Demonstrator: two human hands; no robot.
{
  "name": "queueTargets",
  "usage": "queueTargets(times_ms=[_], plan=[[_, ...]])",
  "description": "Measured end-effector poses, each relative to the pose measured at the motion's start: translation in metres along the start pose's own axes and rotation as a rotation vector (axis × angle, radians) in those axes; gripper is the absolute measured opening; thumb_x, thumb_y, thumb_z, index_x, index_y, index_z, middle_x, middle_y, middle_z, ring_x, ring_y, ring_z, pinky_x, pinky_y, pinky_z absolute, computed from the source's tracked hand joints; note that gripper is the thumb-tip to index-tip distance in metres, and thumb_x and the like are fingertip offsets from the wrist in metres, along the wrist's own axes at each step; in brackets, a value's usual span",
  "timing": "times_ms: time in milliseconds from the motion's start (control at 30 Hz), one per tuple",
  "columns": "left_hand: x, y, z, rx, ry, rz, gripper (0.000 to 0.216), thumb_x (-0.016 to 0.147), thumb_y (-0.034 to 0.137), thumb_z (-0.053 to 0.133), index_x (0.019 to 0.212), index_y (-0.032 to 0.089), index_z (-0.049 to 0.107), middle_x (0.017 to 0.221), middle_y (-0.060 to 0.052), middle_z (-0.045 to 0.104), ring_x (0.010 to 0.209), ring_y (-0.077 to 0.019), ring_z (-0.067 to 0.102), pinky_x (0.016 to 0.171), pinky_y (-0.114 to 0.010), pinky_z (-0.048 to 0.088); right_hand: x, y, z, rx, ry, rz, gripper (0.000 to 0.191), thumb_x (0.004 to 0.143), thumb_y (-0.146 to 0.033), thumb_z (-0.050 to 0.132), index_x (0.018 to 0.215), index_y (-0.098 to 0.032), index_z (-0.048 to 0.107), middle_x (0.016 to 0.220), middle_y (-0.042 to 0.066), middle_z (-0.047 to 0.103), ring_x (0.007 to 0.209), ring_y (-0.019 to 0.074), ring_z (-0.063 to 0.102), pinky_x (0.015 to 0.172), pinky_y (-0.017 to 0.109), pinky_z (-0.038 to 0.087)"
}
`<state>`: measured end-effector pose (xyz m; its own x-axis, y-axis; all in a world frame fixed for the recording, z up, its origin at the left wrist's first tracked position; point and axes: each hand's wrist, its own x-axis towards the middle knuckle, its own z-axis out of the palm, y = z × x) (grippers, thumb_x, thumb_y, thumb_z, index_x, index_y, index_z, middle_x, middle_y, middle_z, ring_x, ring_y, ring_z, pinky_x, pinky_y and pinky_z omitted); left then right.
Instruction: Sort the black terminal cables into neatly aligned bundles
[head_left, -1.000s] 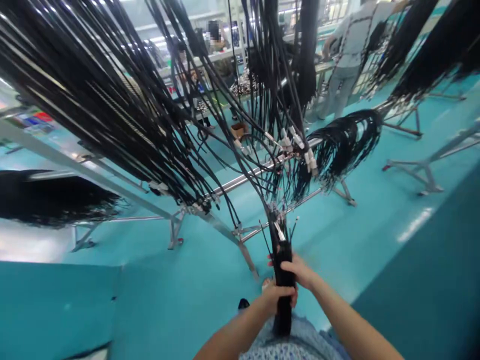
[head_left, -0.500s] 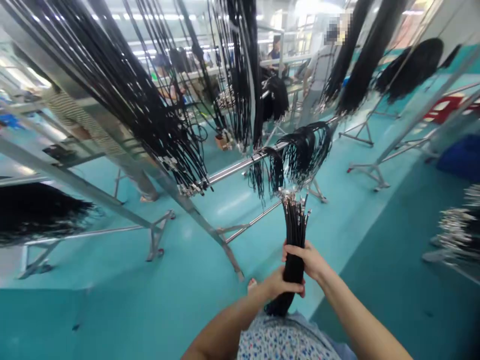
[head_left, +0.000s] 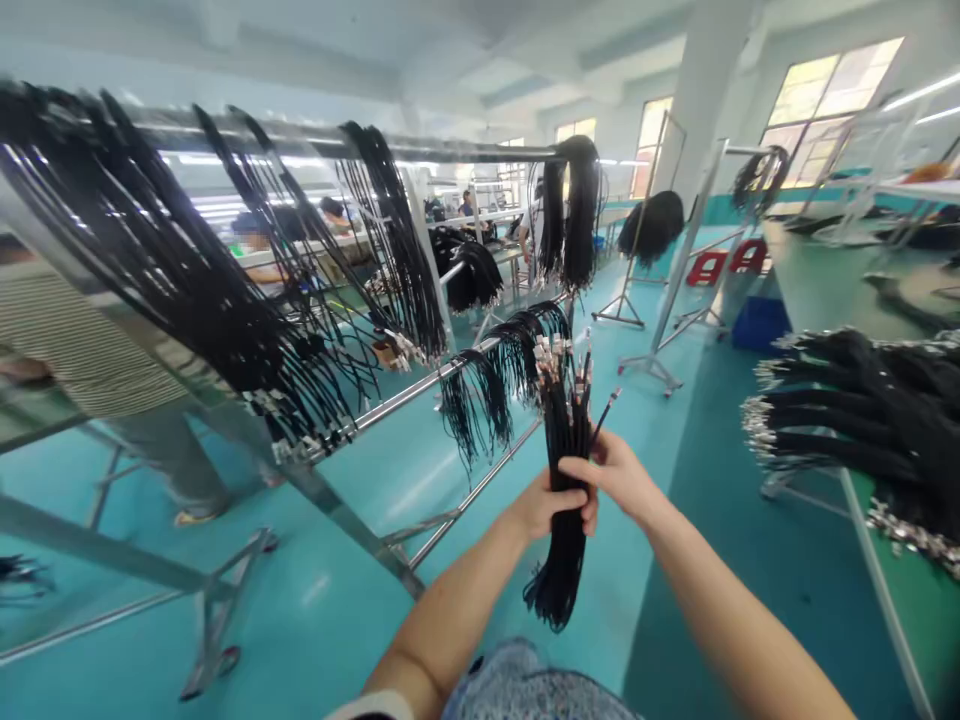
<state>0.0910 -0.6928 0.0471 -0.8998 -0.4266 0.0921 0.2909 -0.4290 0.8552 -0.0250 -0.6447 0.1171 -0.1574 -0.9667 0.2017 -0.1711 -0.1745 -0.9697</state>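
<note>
A thick bundle of black cables stands nearly upright in front of me, its light connector ends at the top and its looped end hanging below. My left hand is wrapped around the bundle at its middle. Just above, my right hand grips the bundle from the right, with its thumb laid across the front. One single cable leans out to the right from the others beside my right fingers. Behind the bundle, shorter black cables hang over the lower bar of a metal rack.
Long black cables hang from the rack's top bar at left. More cable bundles lie on a green-topped table at right. A blue bin and red stools are beyond. A person in a striped top stands at left.
My view has tilted up and turned right, showing more of the right-hand table. The bundle is raised, and one cable now sticks out from it at my right hand.
</note>
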Motion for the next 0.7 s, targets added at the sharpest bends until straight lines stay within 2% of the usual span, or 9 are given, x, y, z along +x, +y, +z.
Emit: queueTargets(times_ms=[67,100,200,333,400,467,567,700], plan=[[0.001,0.002,0.001,-0.05,-0.024,0.022,0.041,0.06,0.041,0.074,0.079,0.012,0.053,0.058,0.0,0.051,0.051,-0.014,0.055,0.054,-0.028,0.041,0.008,-0.008,-0.009,0.056,0.112,-0.127,0.038,0.061,-0.032,0.074,0.091,-0.017,0.056,0.08,0.002,0.063,0.072,0.0137,0.06,0.069,0.027,0.05],[0.002,0.003,0.0,-0.065,-0.036,0.027,0.041,0.061,0.04,0.074,0.082,0.012,0.052,0.059,0.0,0.051,0.052,-0.0138,0.055,0.055,-0.028,0.041,0.011,-0.011,-0.013,0.071,0.123,-0.147,0.036,0.061,-0.032,0.074,0.089,-0.017,0.056,0.078,0.001,0.061,0.071,0.0129,0.058,0.07,0.028,0.049],[0.003,0.003,-0.007,-0.083,-0.088,0.026,0.04,0.061,0.039,0.074,0.082,0.012,0.052,0.06,0.0,0.052,0.054,-0.0145,0.056,0.056,-0.028,0.04,0.017,-0.016,-0.019,0.089,0.045,-0.124,0.027,0.066,-0.035,0.07,0.078,-0.017,0.054,0.069,-0.002,0.056,0.06,0.0102,0.053,0.062,0.027,0.048],[0.003,0.008,-0.017,-0.101,-0.168,-0.017,0.046,0.058,0.042,0.076,0.083,0.012,0.052,0.058,0.001,0.052,0.051,-0.0137,0.054,0.055,-0.029,0.04,0.024,-0.021,-0.012,0.038,0.002,-0.155,0.032,0.066,-0.035,0.068,0.088,-0.018,0.053,0.076,0.001,0.058,0.069,0.0122,0.056,0.062,0.026,0.047],[0.003,0.011,-0.022,-0.116,-0.147,-0.014,0.047,0.058,0.042,0.076,0.085,0.012,0.053,0.057,0.001,0.052,0.048,-0.0135,0.054,0.053,-0.029,0.04,0.028,-0.023,-0.007,-0.032,0.027,-0.145,0.03,0.067,-0.036,0.065,0.087,-0.017,0.054,0.068,-0.001,0.056,0.059,0.0111,0.053,0.054,0.025,0.045],[0.002,0.014,-0.027,-0.126,-0.066,0.011,0.046,0.059,0.04,0.075,0.087,0.01,0.054,0.057,0.0,0.054,0.047,-0.0141,0.054,0.051,-0.028,0.04,0.032,-0.023,-0.004,-0.126,0.11,-0.12,0.026,0.068,-0.035,0.062,0.084,-0.016,0.055,0.057,-0.003,0.052,0.047,0.0097,0.049,0.046,0.024,0.041],[0.003,0.014,-0.033,-0.145,0.058,0.03,0.044,0.061,0.037,0.073,0.091,0.009,0.055,0.061,-0.003,0.059,0.048,-0.016,0.057,0.049,-0.028,0.04,0.034,-0.022,-0.002,-0.221,0.238,-0.112,0.023,0.071,-0.033,0.057,0.085,-0.015,0.055,0.048,-0.005,0.049,0.041,0.0105,0.049,0.044,0.024,0.039],[0.003,0.012,-0.039,-0.186,0.042,-0.037,0.044,0.06,0.035,0.074,0.091,0.009,0.056,0.067,-0.007,0.064,0.055,-0.0197,0.062,0.054,-0.031,0.045,0.033,-0.018,0.0,-0.1,0.24,-0.108,0.021,0.073,-0.036,0.057,0.081,-0.017,0.053,0.046,-0.005,0.047,0.04,0.01,0.048,0.043,0.023,0.039]])
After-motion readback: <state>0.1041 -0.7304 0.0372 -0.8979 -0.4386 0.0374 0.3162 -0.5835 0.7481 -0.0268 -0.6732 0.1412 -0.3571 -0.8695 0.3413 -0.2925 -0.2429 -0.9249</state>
